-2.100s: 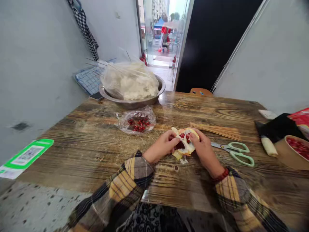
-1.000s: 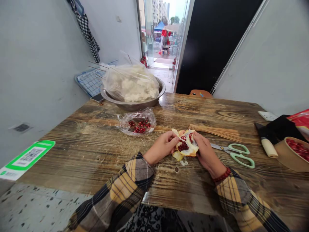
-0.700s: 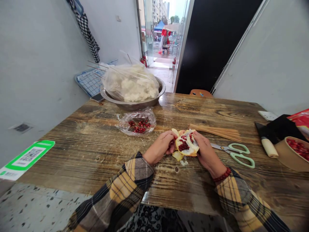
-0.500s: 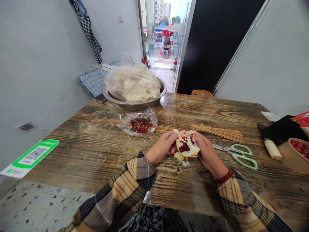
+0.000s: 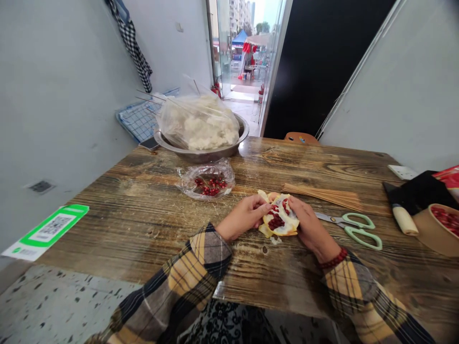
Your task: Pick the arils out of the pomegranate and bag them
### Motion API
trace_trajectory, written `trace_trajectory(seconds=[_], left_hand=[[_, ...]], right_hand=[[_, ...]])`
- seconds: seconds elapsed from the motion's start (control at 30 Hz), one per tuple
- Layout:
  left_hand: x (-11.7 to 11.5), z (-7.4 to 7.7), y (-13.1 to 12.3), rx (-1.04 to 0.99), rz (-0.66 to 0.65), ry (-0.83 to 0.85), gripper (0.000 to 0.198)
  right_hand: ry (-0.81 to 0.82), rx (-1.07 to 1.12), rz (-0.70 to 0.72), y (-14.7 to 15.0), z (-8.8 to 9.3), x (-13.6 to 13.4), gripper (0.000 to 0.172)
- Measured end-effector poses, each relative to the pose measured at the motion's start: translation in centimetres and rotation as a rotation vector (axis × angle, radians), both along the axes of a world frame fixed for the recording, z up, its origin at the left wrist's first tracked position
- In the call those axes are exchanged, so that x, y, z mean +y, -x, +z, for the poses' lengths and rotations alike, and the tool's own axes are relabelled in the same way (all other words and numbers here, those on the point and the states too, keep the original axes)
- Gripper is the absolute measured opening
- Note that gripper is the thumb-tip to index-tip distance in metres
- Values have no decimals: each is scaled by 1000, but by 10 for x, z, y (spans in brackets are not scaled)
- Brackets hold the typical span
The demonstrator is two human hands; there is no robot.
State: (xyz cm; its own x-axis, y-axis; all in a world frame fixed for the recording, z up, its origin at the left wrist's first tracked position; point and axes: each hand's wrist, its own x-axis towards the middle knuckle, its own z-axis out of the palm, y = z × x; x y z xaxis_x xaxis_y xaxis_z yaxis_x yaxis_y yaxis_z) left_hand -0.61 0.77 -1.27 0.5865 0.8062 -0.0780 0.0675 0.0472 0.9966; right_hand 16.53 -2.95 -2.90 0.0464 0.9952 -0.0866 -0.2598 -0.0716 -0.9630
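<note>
Daylight from the doorway (image 5: 245, 91) ahead bleaches the sky (image 5: 264, 12) and glares on the table (image 5: 247, 149), while my 2 hands (image 5: 244, 218) (image 5: 311, 228) look clear and the upper-right corner blurs darkly.

Flat green-and-white rectangular card (image 5: 46, 232), at the left edge of the brown wood-grain tabletop (image 5: 139, 224): a square grey-and-white QR code (image 5: 52, 227).
Card's white lower strip (image 5: 37, 252): a small round green mark (image 5: 16, 250), with faint grey print (image 5: 26, 252) beside it too small to read.
Words, numbers, brands: none legible.
</note>
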Motion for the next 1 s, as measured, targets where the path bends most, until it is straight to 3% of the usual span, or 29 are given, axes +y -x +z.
trace_trajectory(seconds=[0.2, 0.47, 0.6, 0.87, 1.0], left_hand=[[-2, -2, -4, -33, 21, 54, 39], [2, -6, -5, -148, 183, 208, 39], [2, -3, -3, -185, 203, 218, 41], [0, 4, -1, -258, 66, 302, 40], [0, 5, -1, -267, 99, 339, 40]], right_hand=[[0, -30, 29, -1, 0, 1, 35], [14, -46, 0, -2, -7, 5, 53], [-102, -101, 24, -1, -9, 4, 63], [-86, 2, 1, -1, -9, 1, 51], [-42, 26, 30, 0, -5, 1, 49]])
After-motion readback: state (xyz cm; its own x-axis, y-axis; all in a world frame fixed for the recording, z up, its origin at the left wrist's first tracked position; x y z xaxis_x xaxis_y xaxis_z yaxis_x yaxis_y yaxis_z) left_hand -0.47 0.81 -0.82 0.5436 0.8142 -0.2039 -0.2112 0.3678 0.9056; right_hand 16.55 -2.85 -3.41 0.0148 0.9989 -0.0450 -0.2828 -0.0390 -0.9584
